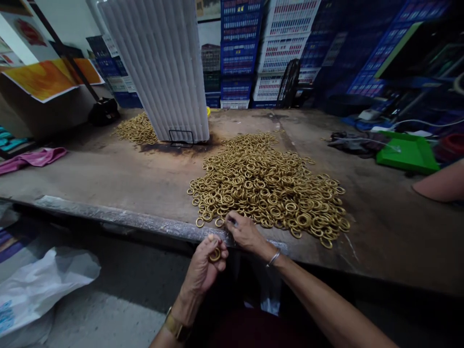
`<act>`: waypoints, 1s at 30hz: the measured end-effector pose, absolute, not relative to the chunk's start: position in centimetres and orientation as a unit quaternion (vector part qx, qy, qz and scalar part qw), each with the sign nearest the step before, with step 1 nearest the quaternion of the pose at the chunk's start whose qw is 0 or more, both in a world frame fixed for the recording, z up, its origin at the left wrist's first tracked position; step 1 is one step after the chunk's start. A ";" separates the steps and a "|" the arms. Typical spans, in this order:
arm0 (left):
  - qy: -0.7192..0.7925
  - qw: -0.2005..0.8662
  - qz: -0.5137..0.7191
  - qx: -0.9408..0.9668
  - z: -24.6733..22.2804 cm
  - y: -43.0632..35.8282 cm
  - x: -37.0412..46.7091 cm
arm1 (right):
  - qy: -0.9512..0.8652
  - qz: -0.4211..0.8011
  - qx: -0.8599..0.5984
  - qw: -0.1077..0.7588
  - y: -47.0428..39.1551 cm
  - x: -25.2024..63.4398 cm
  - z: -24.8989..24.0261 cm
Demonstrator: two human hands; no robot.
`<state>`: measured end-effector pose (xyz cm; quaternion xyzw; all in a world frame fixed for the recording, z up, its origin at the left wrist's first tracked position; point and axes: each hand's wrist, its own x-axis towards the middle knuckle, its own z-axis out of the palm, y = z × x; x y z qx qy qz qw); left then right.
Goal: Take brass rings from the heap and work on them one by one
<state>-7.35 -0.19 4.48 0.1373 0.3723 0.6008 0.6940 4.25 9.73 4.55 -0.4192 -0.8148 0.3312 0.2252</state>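
- Left hand (205,263) curls closed around a brass ring (215,254).
- Right hand (244,232), fingers pinched, touches the brass ring pile (268,186) at the workbench (108,174) edge.

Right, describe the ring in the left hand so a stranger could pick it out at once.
Start at the big heap of brass rings on the worn wooden table, then drop past the table's near metal edge. There the left hand pinches one brass ring, the only one lifted clear of the table and the heap.
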 end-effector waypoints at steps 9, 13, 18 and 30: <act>0.539 0.546 0.521 0.373 5.0 2.3 -3.3 | -0.639 0.597 -0.409 0.261 7.7 10.5 5.6; 0.523 0.539 0.512 0.417 5.3 2.6 -1.8 | -0.597 0.613 -0.441 0.273 7.0 11.9 5.4; 0.523 0.566 0.476 0.424 6.0 2.4 -0.3 | -0.604 0.556 -0.482 0.308 6.8 12.9 5.2; 0.465 0.664 0.468 0.352 5.3 1.9 0.7 | -0.650 0.449 -0.507 0.347 6.7 14.1 4.7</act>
